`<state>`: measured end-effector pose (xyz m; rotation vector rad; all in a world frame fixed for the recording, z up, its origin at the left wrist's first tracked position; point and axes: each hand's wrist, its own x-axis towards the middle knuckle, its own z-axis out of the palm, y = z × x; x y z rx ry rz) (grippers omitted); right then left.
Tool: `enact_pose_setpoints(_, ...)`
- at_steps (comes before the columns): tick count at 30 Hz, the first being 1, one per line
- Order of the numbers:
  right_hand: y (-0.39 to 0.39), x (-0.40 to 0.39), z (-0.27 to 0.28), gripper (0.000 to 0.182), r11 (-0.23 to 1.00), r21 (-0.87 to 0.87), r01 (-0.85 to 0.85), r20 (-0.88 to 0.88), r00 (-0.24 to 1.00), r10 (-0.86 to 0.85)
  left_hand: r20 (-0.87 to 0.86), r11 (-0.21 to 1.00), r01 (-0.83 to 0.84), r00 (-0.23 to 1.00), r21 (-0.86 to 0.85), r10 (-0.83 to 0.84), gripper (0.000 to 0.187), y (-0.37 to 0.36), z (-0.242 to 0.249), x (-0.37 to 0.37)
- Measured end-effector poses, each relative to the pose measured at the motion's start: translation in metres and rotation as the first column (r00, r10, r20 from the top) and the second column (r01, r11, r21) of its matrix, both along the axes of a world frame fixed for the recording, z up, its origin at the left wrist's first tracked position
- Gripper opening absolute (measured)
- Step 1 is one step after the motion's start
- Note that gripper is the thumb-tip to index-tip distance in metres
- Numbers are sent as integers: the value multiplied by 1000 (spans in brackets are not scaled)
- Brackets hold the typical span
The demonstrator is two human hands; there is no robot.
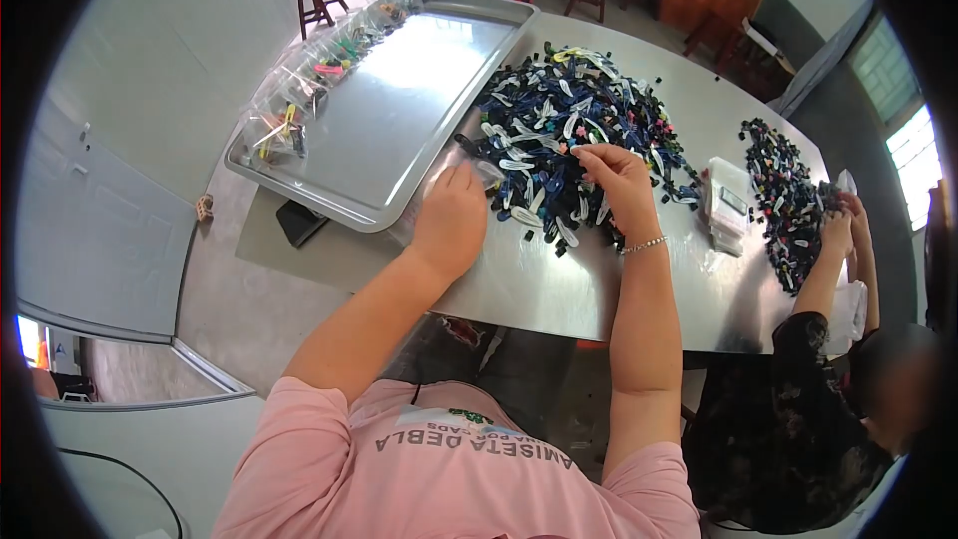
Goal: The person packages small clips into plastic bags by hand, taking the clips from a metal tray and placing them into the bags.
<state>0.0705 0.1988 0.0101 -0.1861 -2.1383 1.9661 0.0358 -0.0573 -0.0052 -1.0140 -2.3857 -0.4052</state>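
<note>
A large heap of hair clips [544, 120], mostly dark blue, black and white with a few coloured ones, lies on the metal table in front of me. My left hand [451, 220] is closed at the heap's near left edge, its fingers curled around what looks like a clear plastic bag [487, 172]. Over the heap's right part, my right hand [621, 185] pinches thumb and forefinger together. A small pale bit shows at those fingertips, too small to name.
A large metal tray [349, 155] stands on the left, with filled clear bags [284, 135] along its far-left side. Right of the heap sits a stack of clear bags [726, 205]. A co-worker's hands [843, 225] work at a second clip heap [778, 190].
</note>
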Motion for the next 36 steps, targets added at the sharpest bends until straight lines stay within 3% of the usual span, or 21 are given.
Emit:
enact_pose_setpoints(4,-7,3,5,38,981,94,-172,-69,981,179,82,994,53,995,97,-61,15,11,24,6)
enact_pose_setpoints(6,-25,14,23,61,911,304,-278,-127,936,327,94,993,81,992,84,-89,10,17,32,7)
enact_pose_setpoints(7,-26,14,22,69,875,338,-346,-73,917,391,88,994,70,993,84,-77,10,19,31,6)
enact_pose_setpoints(9,-32,8,12,42,846,450,-285,-167,904,393,68,971,210,973,117,-219,8,22,30,5)
enact_pose_setpoints(12,-28,6,3,15,875,429,-224,-117,947,300,88,973,188,976,137,-201,8,23,29,12)
enact_pose_setpoints(14,-25,6,0,11,925,330,-186,-108,966,233,165,980,130,974,152,-155,18,10,40,20)
enact_pose_setpoints(16,-20,5,0,11,929,362,-82,-77,990,118,-35,963,133,991,234,-128,31,-9,42,25)
enact_pose_setpoints(19,-16,6,2,11,969,230,-93,-86,990,115,-81,973,61,996,223,-44,46,-50,45,26)
enact_pose_setpoints(24,-14,4,-3,11,974,214,-80,-37,995,90,-237,928,-97,952,361,192,74,-119,38,30)
enact_pose_setpoints(26,-17,7,4,9,981,85,-173,-125,975,182,-63,842,-203,961,500,269,93,-150,17,27)
enact_pose_setpoints(27,-16,3,-1,18,964,148,-220,-238,938,251,-73,839,-199,959,507,272,93,-169,5,25)
enact_pose_setpoints(28,-24,8,6,21,976,22,-217,-218,952,217,44,833,-327,938,447,345,96,-187,-8,22)
enact_pose_setpoints(29,-23,8,5,20,967,14,-253,-209,945,250,154,814,-443,896,376,416,100,-201,-17,18)
enact_pose_setpoints(30,-21,7,2,20,958,9,-288,-202,937,284,145,808,-439,897,392,417,100,-210,-21,14)
enact_pose_setpoints(31,-31,7,4,18,968,-26,-251,-198,950,241,299,783,-508,857,358,420,102,-217,-24,10)
enact_pose_setpoints(32,-26,2,-3,17,957,148,-250,-203,939,277,444,761,-568,796,312,412,104,-224,-27,5)
enact_pose_setpoints(34,-52,-1,14,10,900,308,-310,-173,911,373,427,768,-531,824,358,371,100,-239,-33,-17)
enact_pose_setpoints(36,-99,2,40,25,895,313,-317,-10,941,337,593,444,-515,804,733,-48,89,-248,-43,-36)
